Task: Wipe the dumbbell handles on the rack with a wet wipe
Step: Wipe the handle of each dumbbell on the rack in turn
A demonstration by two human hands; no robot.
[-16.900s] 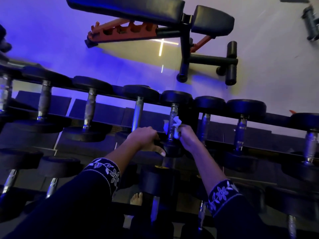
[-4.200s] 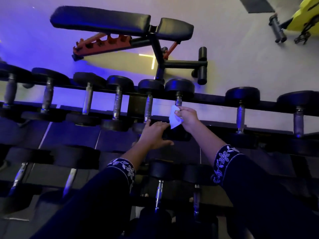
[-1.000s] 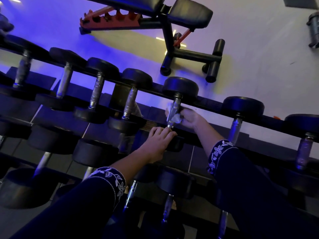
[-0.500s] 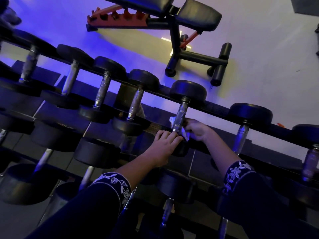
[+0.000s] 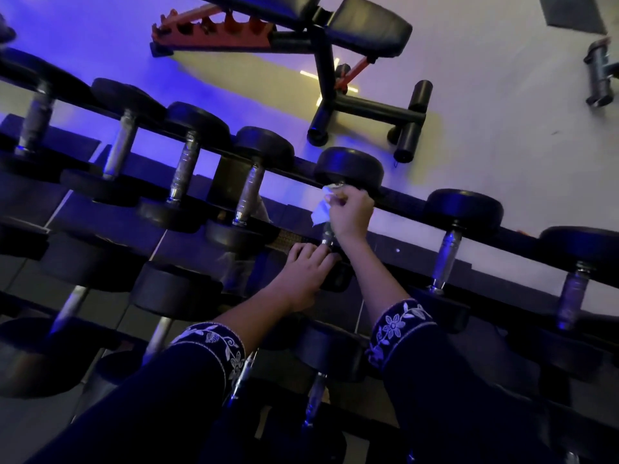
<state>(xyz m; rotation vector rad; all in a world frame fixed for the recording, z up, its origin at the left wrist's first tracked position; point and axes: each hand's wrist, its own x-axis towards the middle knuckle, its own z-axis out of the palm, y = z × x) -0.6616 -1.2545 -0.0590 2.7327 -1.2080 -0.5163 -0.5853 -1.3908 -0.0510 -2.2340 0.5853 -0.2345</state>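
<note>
A black dumbbell (image 5: 350,167) lies on the top row of the dark rack (image 5: 405,209), near the middle of the view. My right hand (image 5: 351,214) grips the upper part of its metal handle, with a white wet wipe (image 5: 321,212) pressed between palm and handle. Only a short stretch of the handle (image 5: 327,236) shows below that hand. My left hand (image 5: 303,271) rests with curled fingers on the near head of the same dumbbell, which is mostly hidden under it.
Several more dumbbells fill the top row on both sides, such as one to the left (image 5: 249,192) and one to the right (image 5: 447,259). Lower rows hold larger dumbbells (image 5: 174,289). A black and red bench (image 5: 321,38) stands on the floor beyond the rack.
My right hand has slid with the wipe up the handle toward the far head. My left hand stays on the near head. The camera has tilted a little.
</note>
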